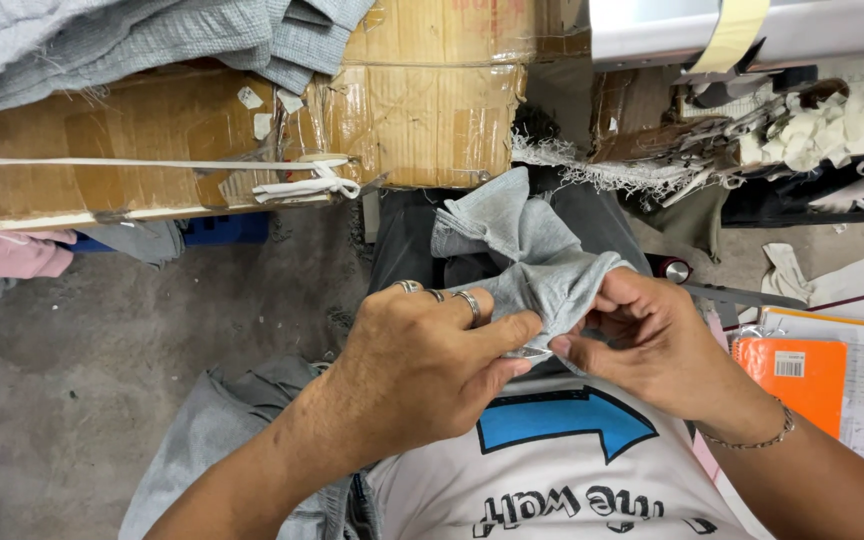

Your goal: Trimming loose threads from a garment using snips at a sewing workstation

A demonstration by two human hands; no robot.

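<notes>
**A:** What do I have in front of me?

**B:** A small grey fabric piece, knit and soft, held up over my lap, just above my white printed shirt. My left hand has its grip closed on the lower edge, thumb and forefinger pinching the cloth; three rings show on its fingers. My right hand is closed on the same edge from the other side, fingers curled under the fold. The two grips nearly touch.

**A:** What could go wrong from here?

**B:** I judge the cloth could slip, since both pinches sit on one narrow edge and the upper part flops free. A ring could also snag the knit.

**A:** And around it?

**B:** Beyond the fabric stand taped cardboard boxes, bound with a white strap, and grey cloth is heaped on top. A loose corner could catch on the frayed scraps piled to the right. Near my right wrist lie scissors, their blades close enough to nick a drooping end, beside an orange notebook. Below is a concrete floor, dusty, so a drop would soil the piece.
</notes>
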